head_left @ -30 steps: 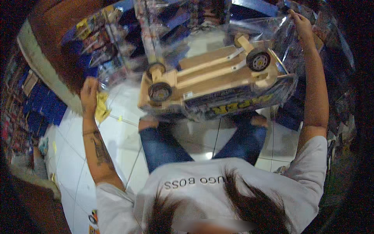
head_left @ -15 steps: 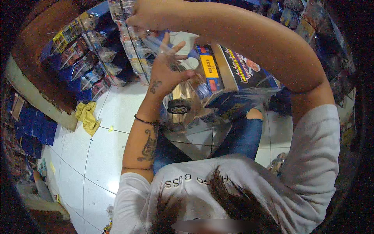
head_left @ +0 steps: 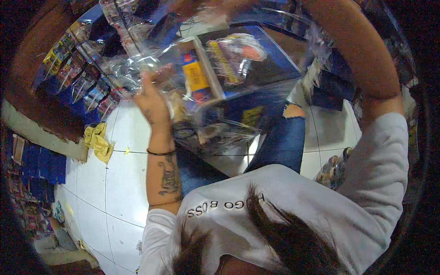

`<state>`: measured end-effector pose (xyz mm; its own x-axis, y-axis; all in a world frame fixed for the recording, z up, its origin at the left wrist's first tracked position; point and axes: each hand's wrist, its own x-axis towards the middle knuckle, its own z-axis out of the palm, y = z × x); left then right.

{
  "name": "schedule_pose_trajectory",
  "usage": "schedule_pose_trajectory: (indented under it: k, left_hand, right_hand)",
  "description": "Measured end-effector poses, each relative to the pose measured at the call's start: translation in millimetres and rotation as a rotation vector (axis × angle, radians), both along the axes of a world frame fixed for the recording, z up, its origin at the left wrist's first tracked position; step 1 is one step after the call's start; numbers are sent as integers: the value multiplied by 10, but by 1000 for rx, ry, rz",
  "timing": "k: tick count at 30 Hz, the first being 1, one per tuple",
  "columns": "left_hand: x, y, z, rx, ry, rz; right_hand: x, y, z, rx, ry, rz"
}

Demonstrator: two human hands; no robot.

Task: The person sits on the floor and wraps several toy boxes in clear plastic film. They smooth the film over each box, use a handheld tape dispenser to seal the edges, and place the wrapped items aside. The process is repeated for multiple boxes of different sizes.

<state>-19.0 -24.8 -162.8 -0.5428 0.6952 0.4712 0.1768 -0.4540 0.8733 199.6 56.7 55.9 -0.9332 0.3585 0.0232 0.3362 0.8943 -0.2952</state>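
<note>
A dark box [head_left: 279, 55] with a colourful printed top and a yellow label on its side lies tilted in front of me. Clear plastic film [head_left: 137, 68] spreads around it, shiny and bunched at the left. My left hand [head_left: 153, 101] is at the box's left side, its fingers closed on the film and partly blurred. My right arm arches over the box's far right side. Motion smears my right hand [head_left: 229, 5] at the top edge, so its fingers cannot be read. Below the box's left corner, a dark round wheel-like thing [head_left: 185, 130] shows blurred against the film.
Packets in clear wrapping [head_left: 85, 75] hang in rows at the far left. A crumpled yellow cloth [head_left: 97, 141] lies on the white tiled floor [head_left: 91, 192]. Blue boxes [head_left: 43, 160] are stacked at the left. My knees, in jeans [head_left: 284, 142], flank the box.
The box has turned and come further into view, to the left. My left hand has moved left and its spread fingers have closed. My right hand has swung away to the top right.
</note>
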Motion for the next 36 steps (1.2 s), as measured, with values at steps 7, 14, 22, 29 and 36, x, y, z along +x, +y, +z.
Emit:
schedule_pose_trajectory:
  k: [7,14,22,29,36]
  left_hand:
    - [-906,58,-66,89,222,-48]
    - [-1045,-356,-90,53,-290,-100]
    - [-973,-577,-128,83,-316,-88]
    - [-968,-567,-107,85,-331,-83]
    - [-964,-517,-68,81,-348,-84]
  right_hand:
    - [797,-363,421,350,-81,-115]
    - [12,-99,-504,694,1038,243]
    - [-397,-248,-837,713,889,290]
    - [-303,-297,-931,602,1028,371]
    - [-247,-287,-773,449,906,422]
